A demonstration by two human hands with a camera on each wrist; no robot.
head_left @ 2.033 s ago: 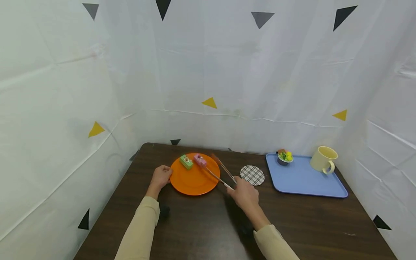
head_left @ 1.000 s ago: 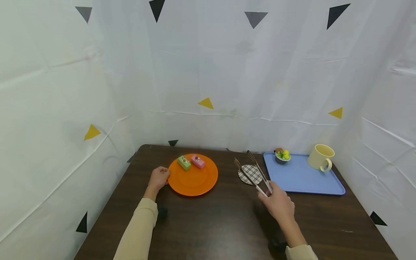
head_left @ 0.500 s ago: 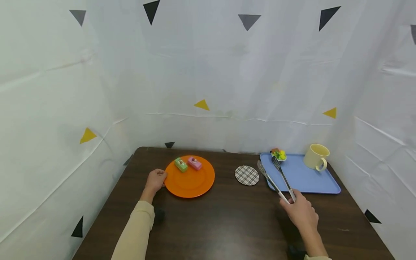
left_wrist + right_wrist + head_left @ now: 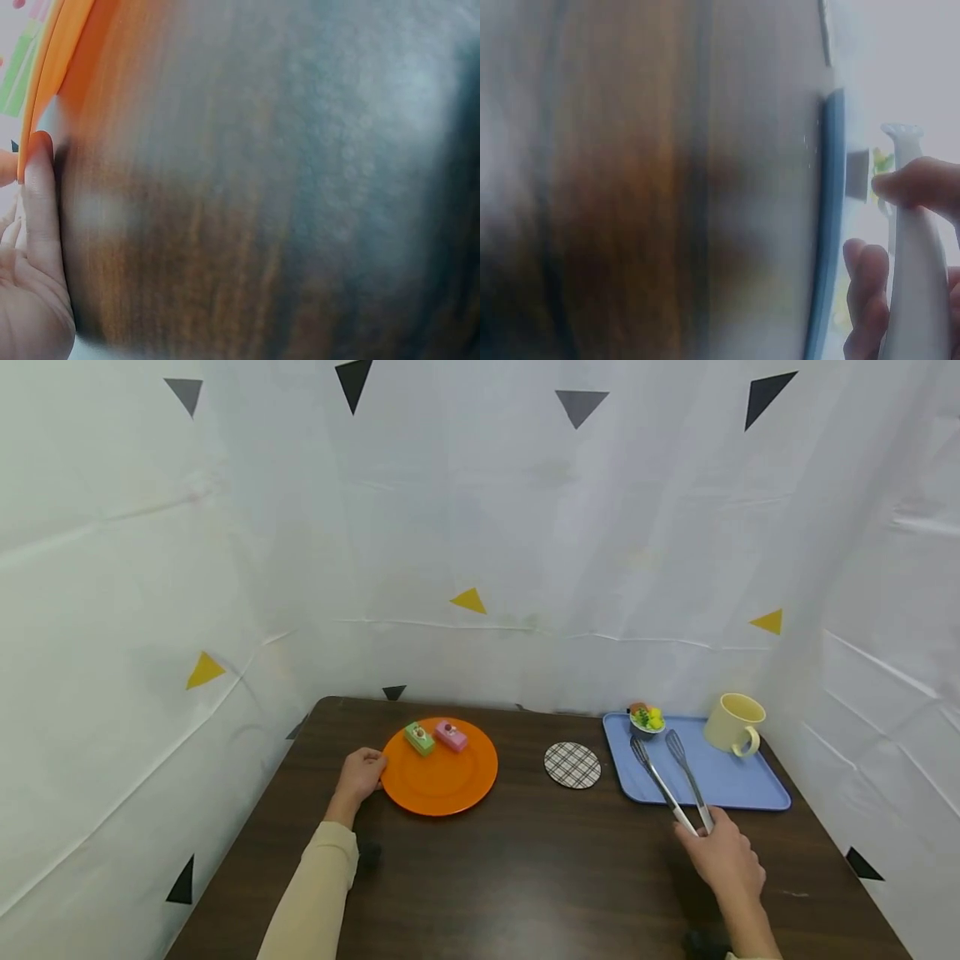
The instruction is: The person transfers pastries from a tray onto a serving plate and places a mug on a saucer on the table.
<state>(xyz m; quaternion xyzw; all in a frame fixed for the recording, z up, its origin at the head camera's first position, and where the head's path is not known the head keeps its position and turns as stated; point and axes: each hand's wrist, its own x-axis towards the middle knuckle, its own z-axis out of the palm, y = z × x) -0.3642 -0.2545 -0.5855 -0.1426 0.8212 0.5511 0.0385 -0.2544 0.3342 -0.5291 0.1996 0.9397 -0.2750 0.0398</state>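
My left hand [image 4: 362,774] pinches the left rim of an orange plate [image 4: 442,785]; the left wrist view has the rim between thumb and fingers. On the plate's far part lie a green cake piece [image 4: 419,739] and a pink cake piece [image 4: 451,736]. With my right hand [image 4: 724,853] I grip metal tongs [image 4: 660,783] by their pale handles. The tongs' arms stand apart over the blue tray [image 4: 738,789], with nothing between their tips. Just beyond the tips sits a small dark cup of colourful food [image 4: 647,722]. The right wrist view shows a white handle [image 4: 916,285] in my fingers.
A cream mug [image 4: 734,724] stands at the tray's back right. Between plate and tray lies a round checked coaster [image 4: 572,765]. White sheeting with coloured triangles surrounds the dark wooden table [image 4: 510,877] at the back and sides.
My right hand has carried the tongs from above the pink cake piece on the plate, rightward past the coaster, to over the blue tray. My left hand has stayed at the plate's rim.
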